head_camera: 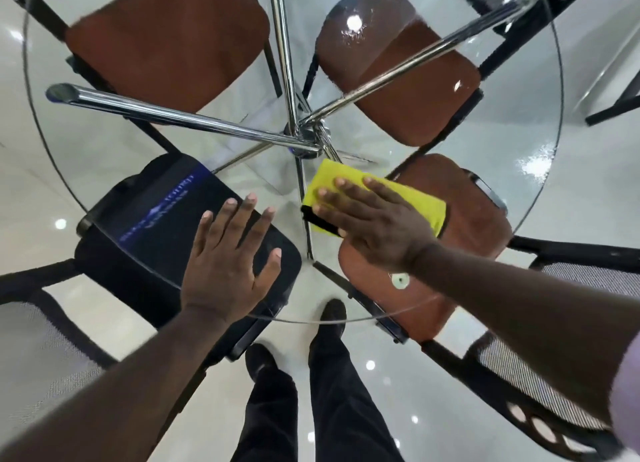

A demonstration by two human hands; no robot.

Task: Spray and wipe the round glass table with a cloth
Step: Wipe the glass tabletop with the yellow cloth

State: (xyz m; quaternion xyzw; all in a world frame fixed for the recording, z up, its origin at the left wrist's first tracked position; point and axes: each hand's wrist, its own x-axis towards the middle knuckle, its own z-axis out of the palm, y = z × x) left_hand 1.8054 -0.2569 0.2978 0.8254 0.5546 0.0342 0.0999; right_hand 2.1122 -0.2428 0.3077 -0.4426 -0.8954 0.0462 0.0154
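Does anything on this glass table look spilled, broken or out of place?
Nothing looks broken or askew. The one oddity: beaded wet patches on the glass table, at the far side and near the right rim, probably spray not yet wiped. The right hand presses the cloth nearer the middle.

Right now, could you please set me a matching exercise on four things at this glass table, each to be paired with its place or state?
Things:
1. left hand
2. right hand
3. yellow cloth
4. black chair seat

Places or states:
A. seen through the glass, below the left hand
B. flat on the bare glass table, fingers spread
C. pressed under a palm, near the chrome hub
D. fingers straight, pressing down on the cloth

Pairs: 1-B, 2-D, 3-C, 4-A.
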